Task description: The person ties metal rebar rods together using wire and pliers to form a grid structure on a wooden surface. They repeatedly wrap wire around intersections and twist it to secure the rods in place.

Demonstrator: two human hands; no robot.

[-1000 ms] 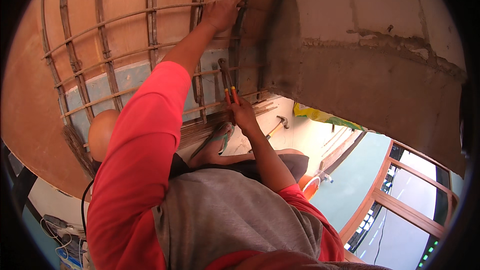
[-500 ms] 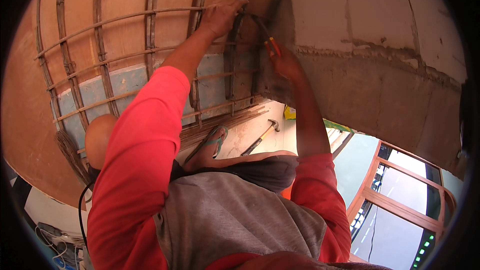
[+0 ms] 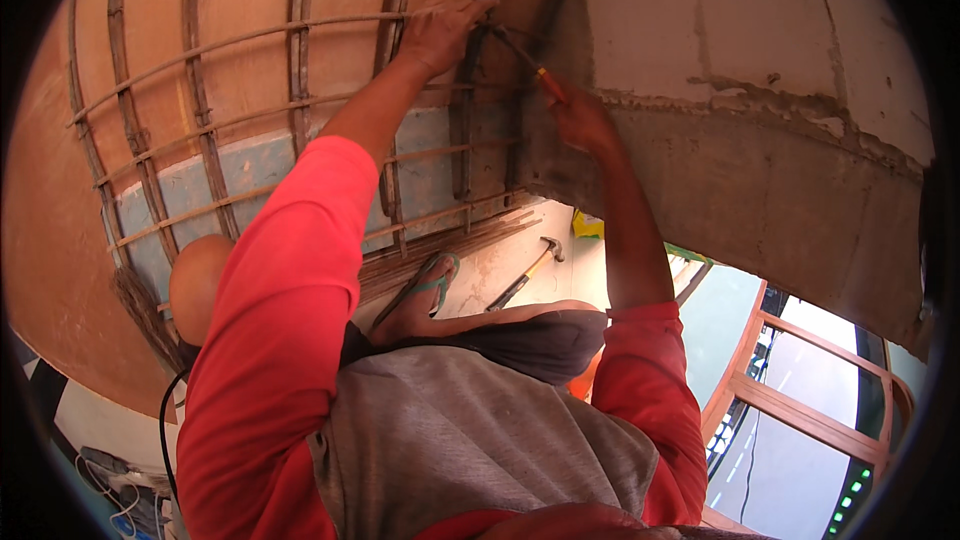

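My right hand (image 3: 582, 122) is closed around the orange and yellow handles of a pair of pincers (image 3: 520, 52). The dark jaws meet a crossing of steel bars near the wall corner. My left hand (image 3: 440, 37) is closed around the upper horizontal bar (image 3: 290, 28) of the rebar grid, close beside the jaws. Any tie wire at that crossing is too small to make out. Upright bars (image 3: 298, 70) run up the orange-brown board behind the grid.
A rough block and mortar wall (image 3: 740, 160) stands to the right. Below the grid lie thin rods (image 3: 430, 243), and a claw hammer (image 3: 528, 272) rests near my sandalled foot (image 3: 425, 290). A bundle of wire (image 3: 145, 315) hangs at the left. A wood-framed window (image 3: 800, 390) is at the lower right.
My right hand has shifted slightly right and down, and the pincers' handles now look closer together. My left hand keeps its place on the bar.
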